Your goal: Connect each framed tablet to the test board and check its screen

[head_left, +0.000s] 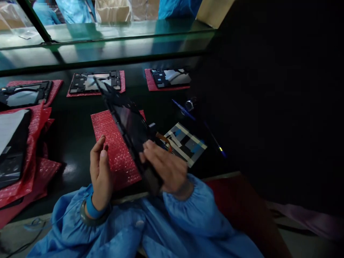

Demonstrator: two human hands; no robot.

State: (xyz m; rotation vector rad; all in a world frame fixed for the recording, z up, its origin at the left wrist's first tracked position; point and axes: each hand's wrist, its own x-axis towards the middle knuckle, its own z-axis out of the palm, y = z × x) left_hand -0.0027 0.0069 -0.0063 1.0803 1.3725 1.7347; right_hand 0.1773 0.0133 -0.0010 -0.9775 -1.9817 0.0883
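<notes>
- Far row, left to right, I've got 3 device units (172, 77), ea. on bubble pad (149, 81).
- Near left: panel (14, 156) atop wrap sheets (40, 175).
- Ctr: bubble sheet (122, 159) on bench (72, 132); tilted slab (130, 123) over it, btwn my left hand (102, 175) & right hand (169, 166).
- Right: card (186, 144); pen (185, 111) + round item (189, 105) past its far side, 2nd pen (215, 139) farther right.

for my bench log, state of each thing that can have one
Held panel, tilted, in right hand
Left hand, open, holding nothing
Middle wrap sheet, lying flat
Rear left device, parts exposed
Rear middle device, parts exposed
Rear right device, parts exposed
Near left device, lying flat
Taped piece, lying flat
</notes>
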